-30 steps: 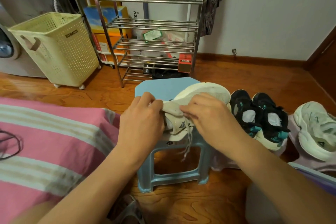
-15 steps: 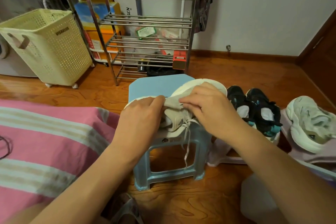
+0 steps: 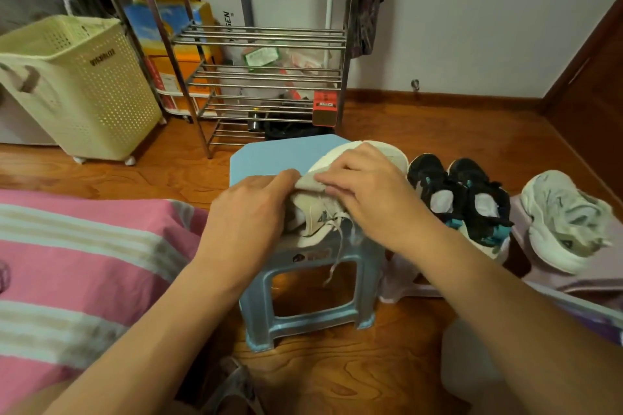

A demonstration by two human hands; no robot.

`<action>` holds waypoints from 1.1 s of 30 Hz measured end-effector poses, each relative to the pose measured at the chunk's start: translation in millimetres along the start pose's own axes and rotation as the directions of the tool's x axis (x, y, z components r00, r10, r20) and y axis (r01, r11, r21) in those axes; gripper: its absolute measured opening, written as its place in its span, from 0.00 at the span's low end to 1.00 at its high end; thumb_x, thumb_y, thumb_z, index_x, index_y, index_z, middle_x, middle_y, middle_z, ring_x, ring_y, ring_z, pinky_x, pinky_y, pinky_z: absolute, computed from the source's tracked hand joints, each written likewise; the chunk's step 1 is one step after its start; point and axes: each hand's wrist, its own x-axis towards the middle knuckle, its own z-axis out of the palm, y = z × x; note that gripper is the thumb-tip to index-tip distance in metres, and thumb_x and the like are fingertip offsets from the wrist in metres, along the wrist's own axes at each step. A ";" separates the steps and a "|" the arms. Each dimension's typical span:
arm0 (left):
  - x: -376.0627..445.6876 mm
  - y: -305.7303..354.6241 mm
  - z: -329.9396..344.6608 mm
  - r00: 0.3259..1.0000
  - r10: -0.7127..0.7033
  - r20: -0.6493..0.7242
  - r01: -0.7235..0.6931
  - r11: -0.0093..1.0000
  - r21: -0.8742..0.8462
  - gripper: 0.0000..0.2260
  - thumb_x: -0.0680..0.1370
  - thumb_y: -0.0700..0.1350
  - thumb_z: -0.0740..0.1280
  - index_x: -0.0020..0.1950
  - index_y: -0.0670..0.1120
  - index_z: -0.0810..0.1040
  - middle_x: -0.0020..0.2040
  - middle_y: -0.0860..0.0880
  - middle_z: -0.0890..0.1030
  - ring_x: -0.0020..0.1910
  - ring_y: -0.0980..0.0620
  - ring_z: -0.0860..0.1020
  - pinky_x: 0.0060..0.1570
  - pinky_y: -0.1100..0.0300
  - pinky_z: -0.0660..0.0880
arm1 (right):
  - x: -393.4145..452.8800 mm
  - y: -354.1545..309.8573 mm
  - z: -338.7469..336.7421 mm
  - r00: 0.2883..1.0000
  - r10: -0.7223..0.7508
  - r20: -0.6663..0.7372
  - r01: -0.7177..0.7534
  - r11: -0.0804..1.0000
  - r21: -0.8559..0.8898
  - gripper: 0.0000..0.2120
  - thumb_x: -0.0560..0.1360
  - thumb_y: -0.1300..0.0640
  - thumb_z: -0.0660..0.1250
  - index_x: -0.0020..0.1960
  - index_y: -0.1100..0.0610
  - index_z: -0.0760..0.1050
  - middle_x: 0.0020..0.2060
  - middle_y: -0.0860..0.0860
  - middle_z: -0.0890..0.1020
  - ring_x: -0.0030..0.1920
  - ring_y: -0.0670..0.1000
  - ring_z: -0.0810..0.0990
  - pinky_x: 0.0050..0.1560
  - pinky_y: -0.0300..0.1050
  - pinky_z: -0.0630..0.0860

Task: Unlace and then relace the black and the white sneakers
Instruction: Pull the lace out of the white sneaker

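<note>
A white sneaker (image 3: 320, 216) lies on its side on a light blue plastic stool (image 3: 269, 155), sole facing away. My left hand (image 3: 249, 209) grips its upper from the left. From the right, my right hand (image 3: 371, 192) pinches the same edge of the upper, fingertips nearly meeting the left hand's. A loose white lace end (image 3: 337, 256) hangs down over the stool's front. Two black sneakers (image 3: 462, 199) with teal accents stand on the floor to the right. The second white sneaker (image 3: 566, 219) lies beyond them on lilac cloth.
A metal shoe rack (image 3: 256, 54) stands behind the stool, a cream laundry basket (image 3: 77, 87) to its left. A pink striped bed cover (image 3: 84, 266) fills the left foreground. Wooden floor lies all around; a dark wooden door frame (image 3: 590, 54) is at the right.
Both hands shifted slightly on the white sneaker's upper, fingertips drawing closer together. The lace end still dangles over the stool front. The camera view moved a little.
</note>
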 end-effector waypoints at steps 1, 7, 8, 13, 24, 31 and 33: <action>-0.8 -0.5 0.2 1.000 0.013 -0.006 -0.013 1.000 0.003 0.17 0.77 0.49 0.54 0.60 0.50 0.77 0.42 0.49 0.82 0.39 0.45 0.80 0.30 0.54 0.73 | 1.0 3.2 -0.1 0.999 -0.009 -0.052 0.009 1.000 -0.004 0.07 0.77 0.60 0.72 0.53 0.57 0.85 0.44 0.51 0.83 0.49 0.54 0.76 0.49 0.51 0.75; 1.5 -18.3 3.4 0.992 -0.061 -0.114 0.058 0.998 -0.029 0.18 0.77 0.46 0.54 0.58 0.50 0.80 0.39 0.46 0.83 0.34 0.39 0.80 0.30 0.56 0.66 | -3.0 47.1 -37.1 0.678 0.644 -0.354 -0.678 0.734 0.036 0.10 0.83 0.57 0.62 0.50 0.56 0.81 0.47 0.51 0.79 0.52 0.54 0.77 0.50 0.45 0.71; 5.7 -21.7 4.6 0.985 -0.127 -0.118 0.123 0.992 -0.040 0.15 0.79 0.46 0.55 0.59 0.50 0.80 0.39 0.44 0.83 0.36 0.36 0.80 0.33 0.55 0.66 | -5.9 45.2 -34.6 0.706 0.658 -0.262 -0.689 0.724 -0.040 0.12 0.83 0.53 0.61 0.50 0.55 0.82 0.47 0.50 0.79 0.52 0.54 0.76 0.51 0.48 0.71; 20.8 -29.4 6.5 0.970 -0.225 -0.094 0.217 0.972 -0.089 0.08 0.83 0.45 0.63 0.58 0.49 0.81 0.41 0.42 0.84 0.41 0.35 0.80 0.37 0.54 0.66 | -9.4 -0.4 0.7 0.896 0.441 -0.053 -0.434 0.895 0.104 0.13 0.83 0.51 0.61 0.47 0.53 0.80 0.39 0.45 0.78 0.44 0.47 0.75 0.44 0.41 0.69; 2.3 -4.7 6.0 0.977 -0.156 -0.144 0.156 0.988 -0.010 0.07 0.77 0.38 0.69 0.54 0.45 0.80 0.35 0.46 0.81 0.29 0.40 0.78 0.29 0.59 0.61 | -21.0 -36.8 17.2 0.558 0.764 0.322 -0.760 0.315 0.568 0.09 0.81 0.47 0.65 0.51 0.53 0.77 0.40 0.50 0.84 0.43 0.51 0.83 0.47 0.50 0.82; 3.9 -9.8 5.7 0.973 -0.151 -0.172 0.149 0.989 -0.023 0.07 0.77 0.38 0.70 0.54 0.45 0.80 0.35 0.46 0.81 0.29 0.40 0.78 0.30 0.59 0.59 | -22.9 -44.1 14.1 0.494 0.658 0.568 -0.716 -0.062 0.695 0.06 0.82 0.58 0.66 0.53 0.60 0.79 0.32 0.55 0.82 0.27 0.50 0.79 0.29 0.43 0.78; 2.1 -6.7 7.4 0.978 -0.113 -0.174 0.112 0.994 -0.017 0.06 0.78 0.40 0.68 0.54 0.45 0.80 0.36 0.47 0.81 0.29 0.42 0.78 0.29 0.60 0.58 | -21.1 -44.9 17.7 0.469 0.696 0.543 -0.722 -0.051 0.690 0.09 0.81 0.54 0.68 0.50 0.60 0.80 0.34 0.54 0.83 0.32 0.51 0.82 0.35 0.46 0.83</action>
